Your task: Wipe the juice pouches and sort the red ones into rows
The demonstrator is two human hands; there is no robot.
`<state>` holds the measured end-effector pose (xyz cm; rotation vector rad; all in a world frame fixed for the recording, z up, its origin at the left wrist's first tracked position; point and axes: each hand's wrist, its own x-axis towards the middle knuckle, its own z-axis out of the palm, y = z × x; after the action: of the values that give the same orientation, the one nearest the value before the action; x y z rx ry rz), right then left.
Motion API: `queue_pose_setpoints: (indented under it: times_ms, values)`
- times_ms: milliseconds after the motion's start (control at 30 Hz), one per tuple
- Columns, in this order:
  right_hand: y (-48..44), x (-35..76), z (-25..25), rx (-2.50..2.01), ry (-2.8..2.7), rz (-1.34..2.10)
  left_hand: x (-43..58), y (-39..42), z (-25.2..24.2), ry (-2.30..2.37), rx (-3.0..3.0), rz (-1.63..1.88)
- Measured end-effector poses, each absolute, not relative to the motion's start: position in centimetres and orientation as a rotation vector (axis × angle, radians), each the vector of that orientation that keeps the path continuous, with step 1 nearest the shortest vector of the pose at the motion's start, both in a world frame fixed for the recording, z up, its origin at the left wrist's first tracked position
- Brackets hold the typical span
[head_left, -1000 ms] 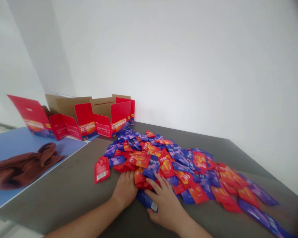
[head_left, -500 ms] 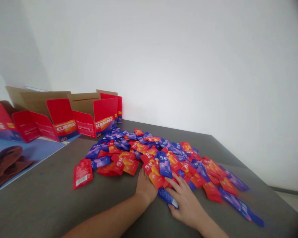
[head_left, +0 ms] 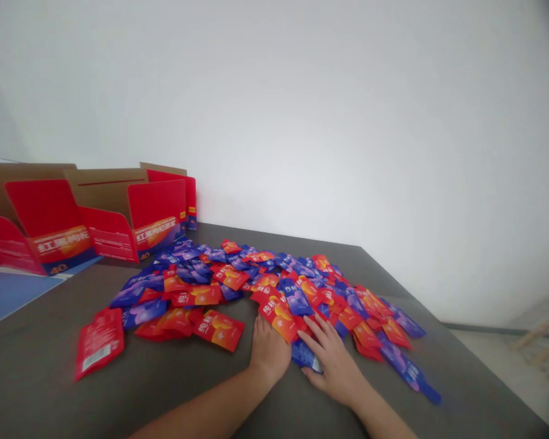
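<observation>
1. Packets [head_left: 229, 274], red and blue, lie heaped across the middle of the table [head_left: 165, 384] in the head view, overlapping at many angles.
2. Near the table's front edge, the left hand [head_left: 269, 347] rests against a red-orange packet [head_left: 279, 314]; its fingertips are partly covered, so whether it grips cannot be told.
3. Just beside it on the table, the right hand [head_left: 332, 356] has its fingers spread over the heap, thumb set apart, touching a blue packet [head_left: 304, 355].
4. Open boxes [head_left: 158, 213] stand by the table's far left corner.
5. Each packet looks light and soft, with a glossy skin that probably slides easily over its neighbours; the contents would likely shift under a squeeze.
6. Flat edges seem the best hold for one; for several, both palms cupped around the sides, pressing gently.
</observation>
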<state>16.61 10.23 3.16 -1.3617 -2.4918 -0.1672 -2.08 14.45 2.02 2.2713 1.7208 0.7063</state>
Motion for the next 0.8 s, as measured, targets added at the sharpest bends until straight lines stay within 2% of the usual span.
queue_pose_setpoints:
  times_ms: [567,800]
  values:
    - [13.8,21.2,2.7,-1.418,-2.427,-0.21,3.6,17.5,2.7,1.653,2.239,0.619]
    - [11.4,20.1,2.5,-1.454,-2.334,-0.273,-5.4,14.5,4.0,1.569,2.359,0.616]
